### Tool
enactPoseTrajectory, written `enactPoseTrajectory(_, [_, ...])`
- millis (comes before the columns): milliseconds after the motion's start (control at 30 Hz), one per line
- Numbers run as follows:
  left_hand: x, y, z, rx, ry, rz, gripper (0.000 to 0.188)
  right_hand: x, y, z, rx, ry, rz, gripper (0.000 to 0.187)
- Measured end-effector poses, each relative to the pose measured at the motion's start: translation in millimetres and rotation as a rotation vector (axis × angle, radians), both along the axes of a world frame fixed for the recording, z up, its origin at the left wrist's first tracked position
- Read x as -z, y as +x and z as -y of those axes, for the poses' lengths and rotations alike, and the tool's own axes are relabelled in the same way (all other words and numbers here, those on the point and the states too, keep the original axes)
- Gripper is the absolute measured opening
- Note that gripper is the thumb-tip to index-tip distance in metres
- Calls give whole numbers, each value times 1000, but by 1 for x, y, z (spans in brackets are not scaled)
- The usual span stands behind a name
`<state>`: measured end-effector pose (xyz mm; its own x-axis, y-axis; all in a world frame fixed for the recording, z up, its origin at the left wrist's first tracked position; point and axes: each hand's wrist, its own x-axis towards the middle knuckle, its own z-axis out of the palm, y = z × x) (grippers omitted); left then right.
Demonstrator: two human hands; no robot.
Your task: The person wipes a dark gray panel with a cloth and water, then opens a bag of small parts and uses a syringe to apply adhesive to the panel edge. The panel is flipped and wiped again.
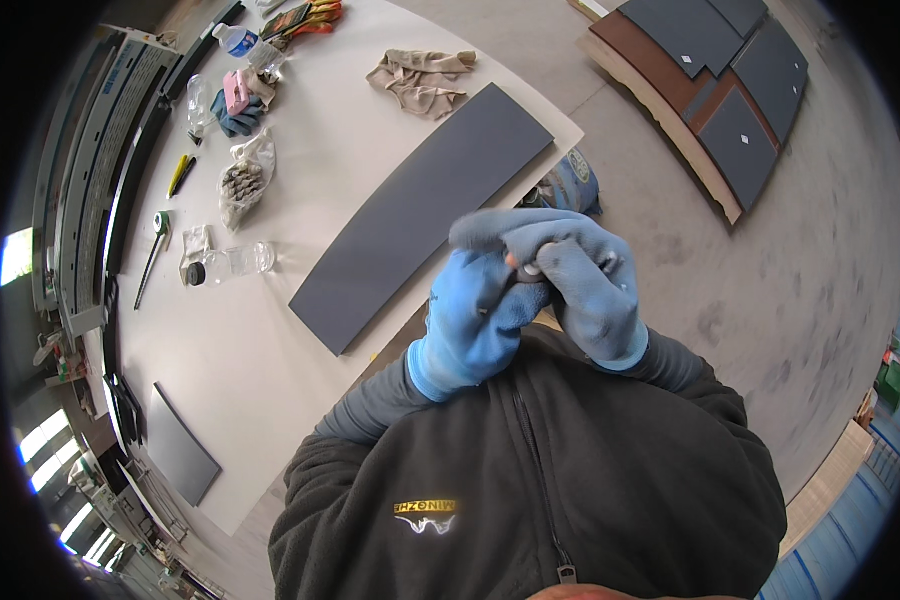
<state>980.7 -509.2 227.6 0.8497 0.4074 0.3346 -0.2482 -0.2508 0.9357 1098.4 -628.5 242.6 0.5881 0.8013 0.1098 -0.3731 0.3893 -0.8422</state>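
In front of my chest, my left hand (473, 315) and my right hand (592, 285) are brought together, both in blue work gloves. The fingers of each are closed in a pinch. Between them shows a small rounded, pale and dark piece (532, 272); its kind is too small and too covered to tell. Just beyond the hands, a dark grey, slightly curved panel (420, 215) lies flat along the edge of the white table (320, 120). Neither hand appears to touch the panel.
On the table lie a beige cloth (425, 82), a bag of small parts (244, 185), clear bottles (238, 262), a yellow cutter (180, 175), a tape measure (161, 222) and a smaller grey panel (182, 445). Stacked grey panels (738, 140) stand at far right.
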Motion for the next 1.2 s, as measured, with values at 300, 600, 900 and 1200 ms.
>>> enactPoseTrajectory(300, [-11, 24, 6, 64, -821, -59, 34, 14, 17, 20, 394, -179, 852, 50])
enactPoseTrajectory(600, [-17, 41, 24, 35, -696, -18, 38, 9, 7, 27, 273, -476, 1150, 33])
enactPoseTrajectory(900, [-20, 37, 22, 143, -866, 7, 49, 11, 5, 32, 316, -494, 1301, 26])
enactPoseTrajectory(1200, [-30, 27, 28, 104, -976, -8, 46, 4, -4, 26, 356, -428, 1385, 39])
